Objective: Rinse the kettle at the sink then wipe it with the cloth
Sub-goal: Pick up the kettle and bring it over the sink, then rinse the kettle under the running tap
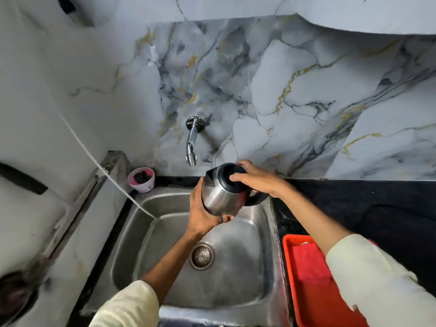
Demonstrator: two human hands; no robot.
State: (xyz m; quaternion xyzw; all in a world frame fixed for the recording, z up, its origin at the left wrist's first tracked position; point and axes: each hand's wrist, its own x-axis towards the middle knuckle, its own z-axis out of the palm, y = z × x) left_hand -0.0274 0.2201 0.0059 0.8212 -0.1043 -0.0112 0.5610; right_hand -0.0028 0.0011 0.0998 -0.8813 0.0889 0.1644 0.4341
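KETTLE HELD OVER SINK: ITEMS ON RECORD

While both hands grip it, the kettle [221, 197] sits tilted above the back of the sink [132, 232], just below and to the right of the wall tap [191, 142].

Head view, item by item:

Kettle: steel body, black lid and black handle; lid end turned up and toward the wall, spout toward the tap. No water visible from the tap.

Left hand [203, 213]: cupped around the kettle's lower steel body from below and the left, fingers wrapped under the base; a ring shows on one finger.

Right hand [257, 179]: clasped over the black lid end, fingers spread on top, beside the handle.

Sink: stainless basin, round drain strainer [202, 255] at its middle, set in a dark tabletop [354, 208].

Cloth [309, 263]: red, lying flat in an orange tray [289, 267] on the tabletop just right of the sink, well apart from the kettle.

Pink cup [141, 179]: at the sink's back left corner, dark contents inside.

White cord [94, 154]: runs diagonally from the left wall down to the sink's edge.

Wall: marble-patterned panels behind the tap.
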